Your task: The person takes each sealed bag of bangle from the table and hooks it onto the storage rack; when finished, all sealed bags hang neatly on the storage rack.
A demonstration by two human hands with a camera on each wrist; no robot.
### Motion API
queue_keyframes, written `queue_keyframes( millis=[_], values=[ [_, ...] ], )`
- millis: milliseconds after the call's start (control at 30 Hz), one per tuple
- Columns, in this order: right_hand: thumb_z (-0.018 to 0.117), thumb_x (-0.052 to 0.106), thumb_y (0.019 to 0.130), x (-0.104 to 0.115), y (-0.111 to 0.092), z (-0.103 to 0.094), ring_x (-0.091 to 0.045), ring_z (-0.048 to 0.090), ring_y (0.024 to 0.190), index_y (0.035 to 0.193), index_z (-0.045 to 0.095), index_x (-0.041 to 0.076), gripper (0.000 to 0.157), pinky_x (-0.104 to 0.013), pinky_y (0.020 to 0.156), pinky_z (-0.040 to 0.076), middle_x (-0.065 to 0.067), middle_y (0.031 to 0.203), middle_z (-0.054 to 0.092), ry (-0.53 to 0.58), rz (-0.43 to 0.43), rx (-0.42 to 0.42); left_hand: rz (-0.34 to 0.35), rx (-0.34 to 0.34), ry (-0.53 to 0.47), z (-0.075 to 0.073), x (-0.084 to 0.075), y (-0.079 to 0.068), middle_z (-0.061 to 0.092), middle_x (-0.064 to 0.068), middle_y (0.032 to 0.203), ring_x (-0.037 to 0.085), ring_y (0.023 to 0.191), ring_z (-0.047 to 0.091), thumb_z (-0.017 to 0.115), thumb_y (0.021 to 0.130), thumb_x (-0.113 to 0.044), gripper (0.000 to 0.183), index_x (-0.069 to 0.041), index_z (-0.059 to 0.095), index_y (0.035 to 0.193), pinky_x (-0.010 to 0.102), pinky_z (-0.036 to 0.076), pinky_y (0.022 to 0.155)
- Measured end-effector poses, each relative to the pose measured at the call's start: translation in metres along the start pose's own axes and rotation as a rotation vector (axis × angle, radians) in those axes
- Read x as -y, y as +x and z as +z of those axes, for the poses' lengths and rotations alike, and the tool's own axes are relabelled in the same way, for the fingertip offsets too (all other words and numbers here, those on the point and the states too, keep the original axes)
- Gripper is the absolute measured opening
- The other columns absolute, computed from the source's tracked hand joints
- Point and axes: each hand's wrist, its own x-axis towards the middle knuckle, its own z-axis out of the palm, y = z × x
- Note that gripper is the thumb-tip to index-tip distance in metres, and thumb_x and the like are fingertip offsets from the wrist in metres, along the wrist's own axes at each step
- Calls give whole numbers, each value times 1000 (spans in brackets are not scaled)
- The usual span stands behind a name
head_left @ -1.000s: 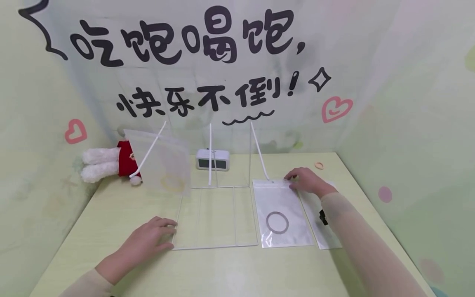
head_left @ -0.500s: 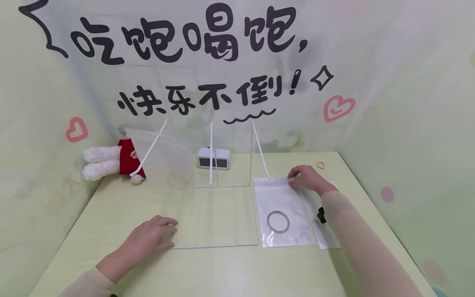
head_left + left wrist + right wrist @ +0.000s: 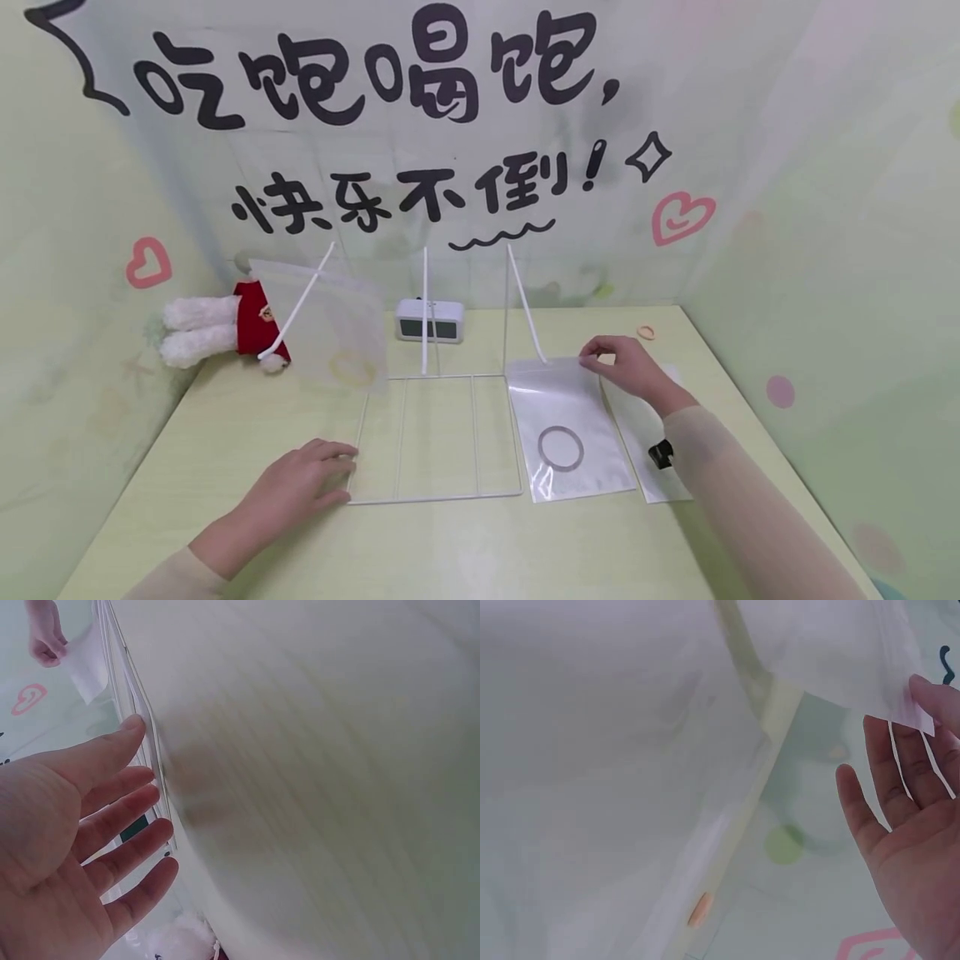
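My right hand (image 3: 630, 371) pinches the top right corner of a clear zip bag (image 3: 581, 400) between thumb and fingers. That corner is lifted; the lower part lies on the table, with a grey ring (image 3: 561, 448) seen in it. In the right wrist view the bag's corner (image 3: 900, 697) sits between the thumb and fingertips. My left hand (image 3: 300, 479), fingers relaxed, touches the left side of a white wire rack (image 3: 435, 498). In the left wrist view the fingertips of that hand (image 3: 97, 817) meet the rack's wire. The rack's right hook (image 3: 528, 304) ends just above the bag's top edge.
Another clear bag (image 3: 637, 433) with a black item (image 3: 660, 454) lies partly under the right forearm. On the rack's left hook hangs a bag (image 3: 322, 325) with a yellowish ring. Behind stand a white digital clock (image 3: 429, 329), a plush toy (image 3: 202, 321) and an orange ring (image 3: 646, 332).
My right hand has taken hold of the zip bag's top corner and raised it slightly off the table. The left hand has stayed at the rack.
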Motion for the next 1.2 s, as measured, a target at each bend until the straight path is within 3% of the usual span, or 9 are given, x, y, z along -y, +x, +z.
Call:
queue_keyframes(
  millis=[167, 467, 700, 967, 1200],
  values=[
    [73, 27, 98, 22, -14, 0, -25, 69, 105, 105, 75, 17, 12, -55, 94, 56, 0, 103, 76, 35, -26, -75, -13, 13, -1, -1, -1, -1, 71, -1, 129, 22, 116, 66, 87, 80, -35, 39, -15, 79, 113, 42, 61, 88],
    [76, 17, 95, 61, -36, -4, -6, 65, 91, 101, 75, 16, 6, -24, 80, 53, 3, 95, 76, 34, -128, -232, -15, 11, 3, 0, -2, -1, 71, -1, 129, 22, 115, 66, 87, 80, -35, 39, -15, 79, 113, 41, 61, 87],
    [77, 7, 92, 86, -46, -9, -3, 65, 88, 98, 74, 18, 12, -15, 81, 50, 3, 92, 75, 48, -259, -328, -9, -5, 7, -1, -2, -1, 71, -1, 128, 22, 115, 66, 88, 79, -34, 38, -15, 79, 112, 41, 60, 86],
    [79, 0, 88, 119, -54, -23, -3, 66, 87, 95, 76, 18, 20, -11, 85, 49, 8, 91, 74, 73, -394, -356, 11, -32, 13, -2, -3, -1, 71, -3, 126, 21, 113, 66, 90, 77, -32, 37, -16, 80, 109, 40, 60, 83],
    [81, -5, 83, 152, -64, -38, -4, 65, 87, 98, 76, 16, 26, -14, 86, 49, 5, 91, 74, 101, -471, -350, -4, 3, 3, -6, -6, -1, 70, -2, 128, 22, 115, 65, 88, 80, -31, 36, -16, 79, 110, 41, 60, 84]
  ],
)
